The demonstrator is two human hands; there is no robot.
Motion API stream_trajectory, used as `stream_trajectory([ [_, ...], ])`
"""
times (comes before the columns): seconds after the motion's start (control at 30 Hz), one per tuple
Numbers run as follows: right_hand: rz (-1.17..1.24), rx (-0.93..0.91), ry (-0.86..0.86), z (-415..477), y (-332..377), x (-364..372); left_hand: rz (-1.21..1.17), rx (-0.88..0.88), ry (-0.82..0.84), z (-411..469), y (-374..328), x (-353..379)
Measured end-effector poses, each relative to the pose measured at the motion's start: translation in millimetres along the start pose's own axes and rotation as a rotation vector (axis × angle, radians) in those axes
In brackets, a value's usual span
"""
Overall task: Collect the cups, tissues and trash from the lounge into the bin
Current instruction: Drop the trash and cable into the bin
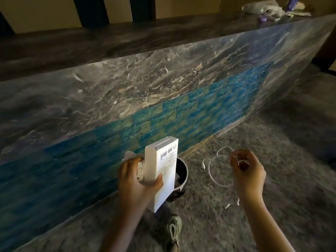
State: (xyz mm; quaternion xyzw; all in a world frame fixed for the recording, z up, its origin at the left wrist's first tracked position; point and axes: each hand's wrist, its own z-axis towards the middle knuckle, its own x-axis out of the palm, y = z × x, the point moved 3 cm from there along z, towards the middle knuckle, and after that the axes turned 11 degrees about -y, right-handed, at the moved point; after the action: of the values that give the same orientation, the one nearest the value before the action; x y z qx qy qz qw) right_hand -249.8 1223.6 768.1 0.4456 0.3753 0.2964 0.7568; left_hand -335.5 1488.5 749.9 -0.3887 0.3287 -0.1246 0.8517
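Disposal step in hand. I see my left hand (138, 179) clamped round a white box (163, 170), with crumpled tissue (141, 168) bunched behind it. Both are held directly above the bin (186, 176), which stands on the floor (272, 197) against the desk (127, 88) base. My right hand (249, 171) pinches a looped white cable (209, 167) beside the bin, not over it. Next move, as I judge: loosen the left fingers to drop the load, then fetch the litter (263, 10) at the desk's far right corner.

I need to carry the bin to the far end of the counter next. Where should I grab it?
Probably the bin by its open round rim, from above on its right side: that arc is bare, while the left hand holds the white box over the rest.
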Motion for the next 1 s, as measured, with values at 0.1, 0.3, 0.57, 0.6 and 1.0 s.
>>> stream_trajectory([
  [0.1,-0.033,-0.025,0.030,49,-29,64,0.000,-0.062,0.037,43,39,76],
  [0.3,-0.091,0.022,0.018,126,-113,172,0.118,-0.144,0.127,88,126,231],
  [0.57,-0.106,0.048,0.154,167,-239,280,0.256,-0.246,0.181,50,230,380],
  [0.6,-0.102,0.042,0.184,169,-254,291,0.262,-0.272,0.179,44,240,394],
  [1.0,-0.063,0.006,0.375,171,-352,360,0.511,-0.543,0.493,-20,366,505],
])
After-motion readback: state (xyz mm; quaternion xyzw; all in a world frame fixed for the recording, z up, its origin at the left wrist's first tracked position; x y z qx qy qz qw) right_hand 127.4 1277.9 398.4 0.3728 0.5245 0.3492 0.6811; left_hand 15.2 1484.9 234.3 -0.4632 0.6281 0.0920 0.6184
